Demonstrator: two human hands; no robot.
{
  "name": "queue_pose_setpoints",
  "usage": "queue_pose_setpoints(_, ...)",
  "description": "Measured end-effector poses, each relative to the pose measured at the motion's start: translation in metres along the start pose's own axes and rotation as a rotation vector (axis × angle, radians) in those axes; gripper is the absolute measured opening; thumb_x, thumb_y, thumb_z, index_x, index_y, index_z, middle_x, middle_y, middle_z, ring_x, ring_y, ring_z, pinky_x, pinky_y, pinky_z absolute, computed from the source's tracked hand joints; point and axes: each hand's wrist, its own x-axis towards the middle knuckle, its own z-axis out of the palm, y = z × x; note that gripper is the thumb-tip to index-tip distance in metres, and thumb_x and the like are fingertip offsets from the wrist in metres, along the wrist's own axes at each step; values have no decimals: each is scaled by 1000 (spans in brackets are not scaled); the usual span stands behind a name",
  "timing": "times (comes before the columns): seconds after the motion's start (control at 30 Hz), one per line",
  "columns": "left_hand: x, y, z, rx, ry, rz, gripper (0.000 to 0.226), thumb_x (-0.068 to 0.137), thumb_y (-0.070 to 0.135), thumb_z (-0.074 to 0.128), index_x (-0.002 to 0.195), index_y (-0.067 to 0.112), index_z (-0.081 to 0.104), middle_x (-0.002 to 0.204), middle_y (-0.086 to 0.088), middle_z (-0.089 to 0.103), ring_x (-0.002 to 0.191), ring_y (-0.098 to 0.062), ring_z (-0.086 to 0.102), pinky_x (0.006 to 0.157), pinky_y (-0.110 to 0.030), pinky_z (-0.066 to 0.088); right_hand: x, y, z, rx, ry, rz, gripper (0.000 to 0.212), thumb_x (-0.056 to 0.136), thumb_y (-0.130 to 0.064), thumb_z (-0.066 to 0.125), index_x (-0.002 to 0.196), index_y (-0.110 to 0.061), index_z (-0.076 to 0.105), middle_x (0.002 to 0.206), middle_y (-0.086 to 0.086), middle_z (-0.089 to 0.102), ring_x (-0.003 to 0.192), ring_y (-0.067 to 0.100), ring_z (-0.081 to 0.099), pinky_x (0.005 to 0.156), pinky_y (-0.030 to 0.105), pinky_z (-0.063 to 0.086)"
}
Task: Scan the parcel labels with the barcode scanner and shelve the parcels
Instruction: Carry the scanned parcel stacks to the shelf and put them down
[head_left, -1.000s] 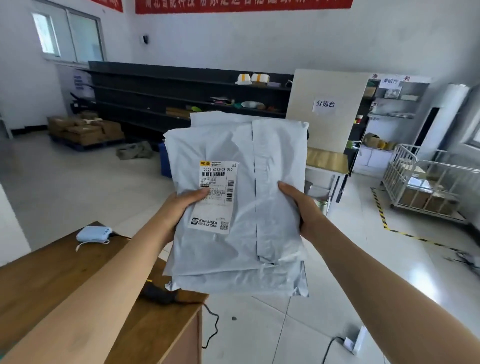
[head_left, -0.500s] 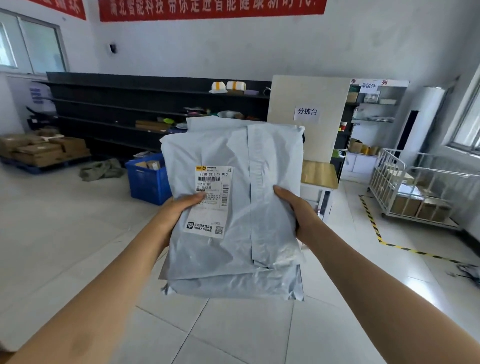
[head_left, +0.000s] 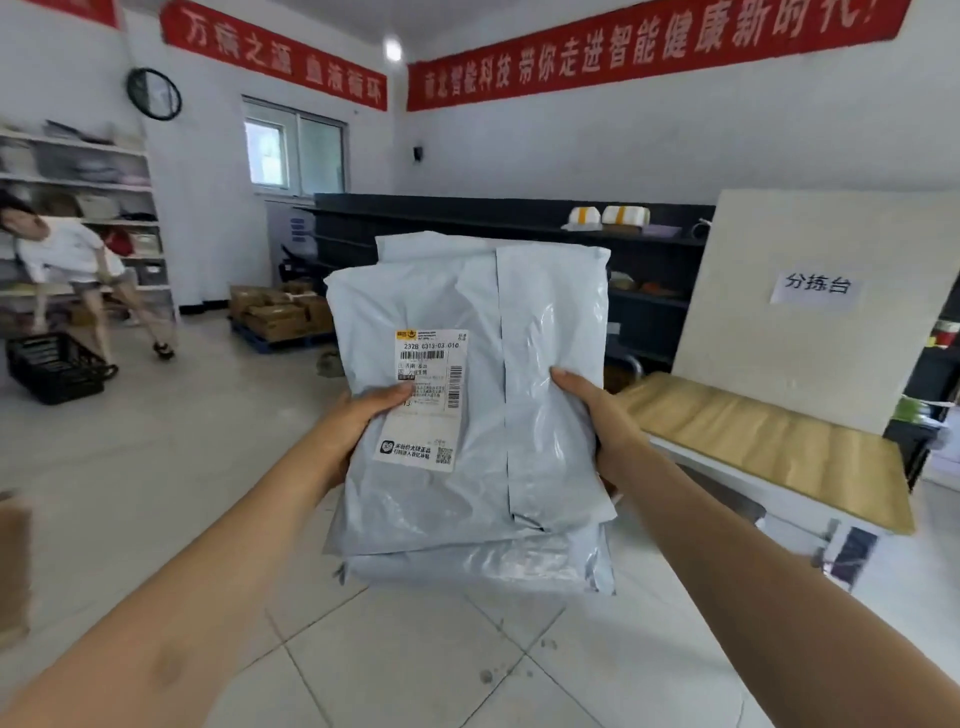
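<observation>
A stack of grey plastic mailer parcels (head_left: 519, 332) is held up in front of me, above the tiled floor. The top parcel carries a white shipping label (head_left: 428, 379) with barcodes on its left half. My left hand (head_left: 358, 431) grips the stack's left edge, thumb lying on the label. My right hand (head_left: 597, 415) grips the right edge, thumb on the front. A long dark shelving unit (head_left: 649, 249) stands along the far wall behind the parcels. No barcode scanner is in view.
A white table with a wood top (head_left: 769, 441) and an upright board stands at the right. Cardboard boxes on a pallet (head_left: 280, 317) lie ahead left. A person (head_left: 67, 265) bends over a black crate (head_left: 52, 364) by white shelves at the left.
The view has swung left and moved forward; the wooden desk with the scanner dropped out of sight. The person and the white shelves came into view. Both hands keep the same hold on the parcels.
</observation>
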Motion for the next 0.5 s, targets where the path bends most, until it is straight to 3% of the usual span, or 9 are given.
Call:
queue_pose_setpoints(0.07, 22, 4, -13, 30, 87, 23, 90, 25, 47, 93, 103, 9, 70, 100, -12, 74, 87, -25, 73, 71, -32, 58, 46, 0, 13, 26, -68, 21, 50, 63, -39, 84, 103, -14, 69, 101, 9, 75, 95, 31, 69, 89, 45, 53)
queue_pose_setpoints(0.23, 62, 16, -81, 118, 274, -5, 96, 35, 49, 92, 116, 4, 66, 113, -17, 69, 103, -31, 67, 95, -42, 50, 148, 32, 81, 121, -287, 118, 58, 59, -39, 86, 110, -16, 70, 101, 10, 76, 96, 32, 71, 92, 47, 52)
queue_pose_setpoints(0.37, 88, 21, -154, 143, 495, 98, 81, 29, 43, 93, 99, 7, 74, 101, -13, 74, 90, -25, 72, 82, -35, 58, 225, 55, 168, 139, -451, 136, 46, 65, -36, 83, 104, -14, 71, 92, 10, 77, 90, 32, 71, 89, 44, 54)
queue_pose_setpoints(0.5, 118, 44, -232, 181, 656, 193, 51, 53, 29, 88, 98, 9, 73, 103, -15, 73, 87, -24, 73, 72, -30, 59, 302, 65, 269, 99, -605, 138, 66, 51, -42, 89, 107, -14, 70, 99, 11, 76, 95, 34, 71, 94, 46, 52)
